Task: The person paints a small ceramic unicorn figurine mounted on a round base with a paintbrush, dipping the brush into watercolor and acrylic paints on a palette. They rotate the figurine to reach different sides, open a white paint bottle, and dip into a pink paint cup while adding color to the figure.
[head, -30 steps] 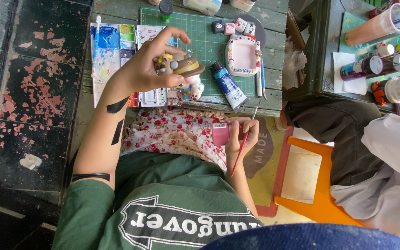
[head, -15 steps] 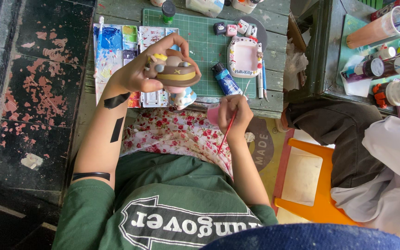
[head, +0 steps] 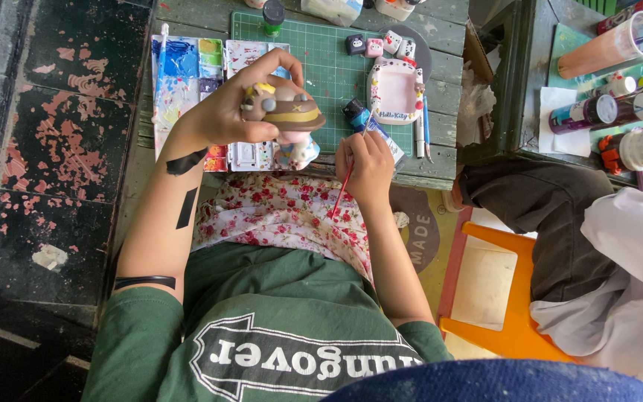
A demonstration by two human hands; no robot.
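Overhead view of a person seated at a wooden table (head: 187, 15), painting a small clay figure. The left hand (head: 225, 112) is raised above the table edge, fingers curled round the figure (head: 286, 113) — a rounded piece with a brown hat-like band and grey and yellow details — and grips it firmly. The right hand (head: 366, 164) is closed on a thin red-handled brush (head: 345, 186); the handle slants down toward the lap, and the tip points up toward a blue paint tube (head: 370, 126) lying at the near edge of the green cutting mat (head: 321, 59). Whether the bristles touch the tube cannot be told.

Just beyond the left hand, partly hidden by it, lies a white paint palette (head: 187, 67) with blue, green and purple wells. On the mat, to the right of the figure, sits a pink-and-white frame-shaped piece (head: 396, 89), with a few small painted cubes (head: 381, 45) beyond it. A floral cloth (head: 277, 216) covers the lap. At the right — on a separate dark table (head: 522, 74) — stand several paint bottles (head: 604, 112); another person sits there on an orange stool (head: 500, 298).
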